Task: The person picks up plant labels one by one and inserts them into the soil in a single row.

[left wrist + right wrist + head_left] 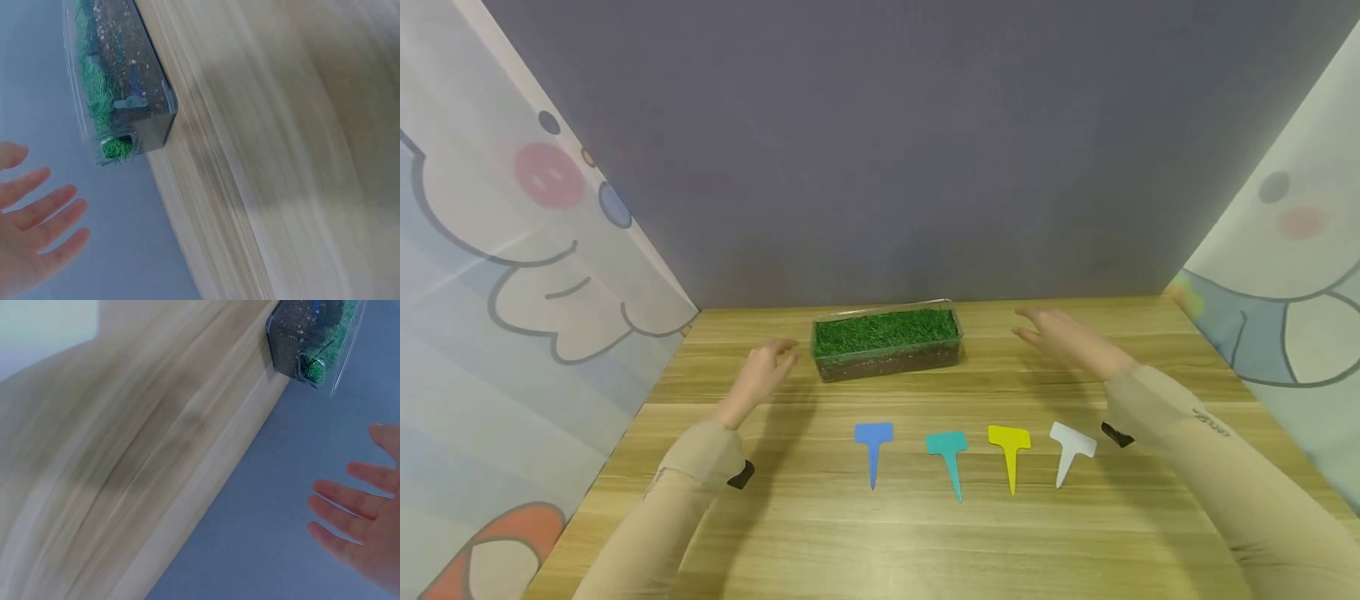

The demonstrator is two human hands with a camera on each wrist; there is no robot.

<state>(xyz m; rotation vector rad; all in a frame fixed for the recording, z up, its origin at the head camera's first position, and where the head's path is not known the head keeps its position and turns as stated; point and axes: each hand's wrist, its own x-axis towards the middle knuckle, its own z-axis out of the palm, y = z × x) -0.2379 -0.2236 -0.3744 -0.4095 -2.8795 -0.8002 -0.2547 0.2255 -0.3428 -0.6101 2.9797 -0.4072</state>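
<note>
A clear plastic box [891,362] of dark soil with green grass [887,332] on top stands toward the back of the wooden table. Just off its left end is my left hand [763,372], its fingers relaxed and holding nothing. My right hand [1063,335] hovers farther out on the other side, fingers spread in the right wrist view, also without anything in it. In front of the box lie T-shaped plant labels in a row: blue [873,450], teal [950,458], yellow [1011,454] and white [1071,450].
A dark grey panel [880,150] rises behind the table's back edge. Cartoon-printed curtains hang on the left [512,275] and right [1292,275]. The wooden table [880,550] reaches toward me in front of the labels.
</note>
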